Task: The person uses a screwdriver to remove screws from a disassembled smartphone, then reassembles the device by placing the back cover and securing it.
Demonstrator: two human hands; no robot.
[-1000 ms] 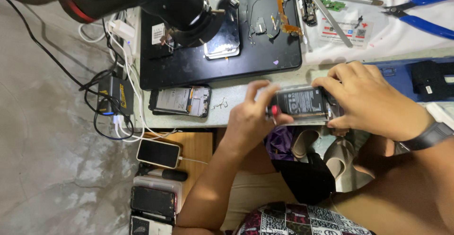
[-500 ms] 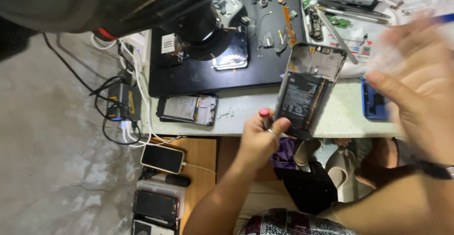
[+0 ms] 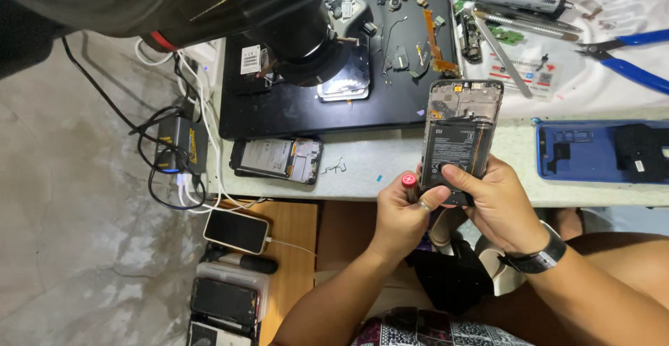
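We are holding an opened dark smartphone with its back cover off and black battery exposed (image 3: pixel 458 140) upright over the pale table edge (image 3: pixel 362 172). Our left hand (image 3: pixel 404 213) is gripping its lower end together with a red-capped tool (image 3: pixel 409 179), while our right hand (image 3: pixel 498 206) is cupping it, thumb pressing on the battery. A second opened phone (image 3: pixel 277 158) is lying flat beside the black work mat (image 3: pixel 306 109). Blue-handled pliers (image 3: pixel 627 57) are resting well apart, at the upper right.

bench (image 3: pixel 362 172) | black mat (image 3: pixel 293 109); opened phone (image 3: pixel 277 159); blue phone shell (image 3: pixel 599 152)
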